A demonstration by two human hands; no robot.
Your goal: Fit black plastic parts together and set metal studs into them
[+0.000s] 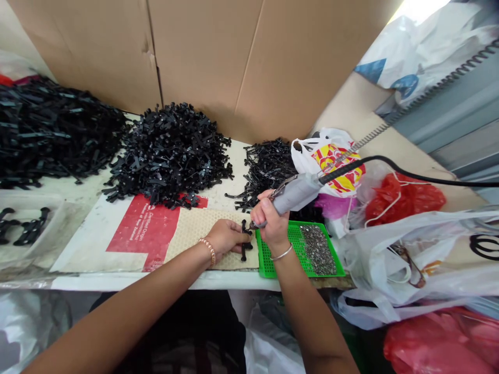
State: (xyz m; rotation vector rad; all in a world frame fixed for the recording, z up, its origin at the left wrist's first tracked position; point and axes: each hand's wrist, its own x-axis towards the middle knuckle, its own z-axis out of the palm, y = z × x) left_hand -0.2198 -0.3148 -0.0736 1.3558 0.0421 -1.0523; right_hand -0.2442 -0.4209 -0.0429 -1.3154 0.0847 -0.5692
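Note:
My left hand (225,238) pinches a small black plastic part (245,242) flat against a beige perforated mat (195,228). My right hand (268,218) is wrapped around a grey electric screwdriver (296,192), its tip pointing down at the top of that part. A black cable (409,174) and a coiled cord (429,93) run from the tool to the right. Just right of my hands lies a green tray (273,259) holding a heap of small silver screws (317,249).
Big heaps of black plastic parts (171,153) cover the table's back and left (50,130); a smaller heap (268,166) sits behind my hands. Cardboard walls (234,57) stand behind. Plastic bags, white (409,259) and red (401,197), crowd the right. A clear tray (27,228) holds two parts.

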